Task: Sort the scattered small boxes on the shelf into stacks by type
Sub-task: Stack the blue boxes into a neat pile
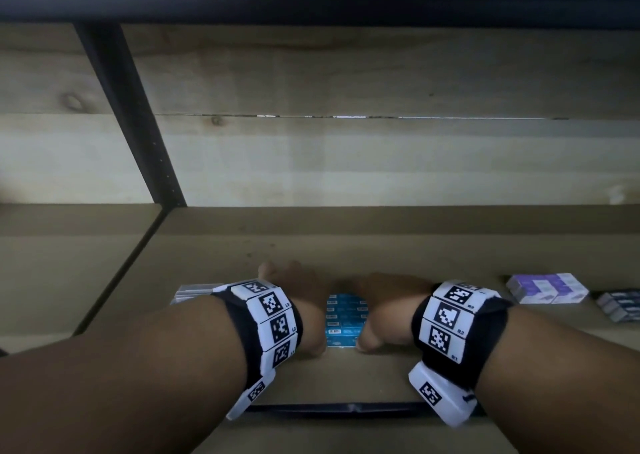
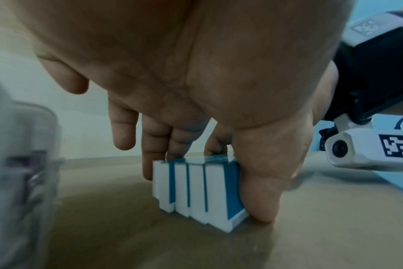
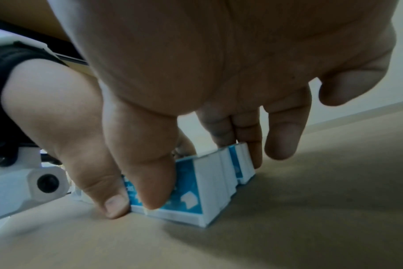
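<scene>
Both hands frame one thing in my head view: a row of small blue-and-white cardboard boxes (image 1: 344,320), standing on edge on the brown shelf board (image 1: 346,246), front to back between my wrists. My left hand (image 1: 298,298) lies against the row's left side, my right hand (image 1: 384,310) against its right, each wrist wearing a black band with white marker tiles. From up here I see the boxes' blue top edges with small white barcode labels. Off to the right sits a stack of purple-and-white boxes (image 1: 547,289), and just beyond it some dark grey boxes (image 1: 620,304); a pale grey stack (image 1: 194,291) shows behind my left wrist.

From the left wrist camera, the blue-and-white boxes (image 2: 196,191) show white end panels split by narrow blue stripes, at least four of them side by side and slightly staggered. My left thumb (image 2: 260,191) presses the near blue face, while my fingers (image 2: 154,145) curl over the far end, so the row is squeezed between them.

From the right wrist camera, the same row (image 3: 209,185) shows a blue face with white print. My right thumb (image 3: 150,172) presses that face beside the left thumb (image 3: 99,182), and my right fingers (image 3: 249,132) hook the far end.
</scene>
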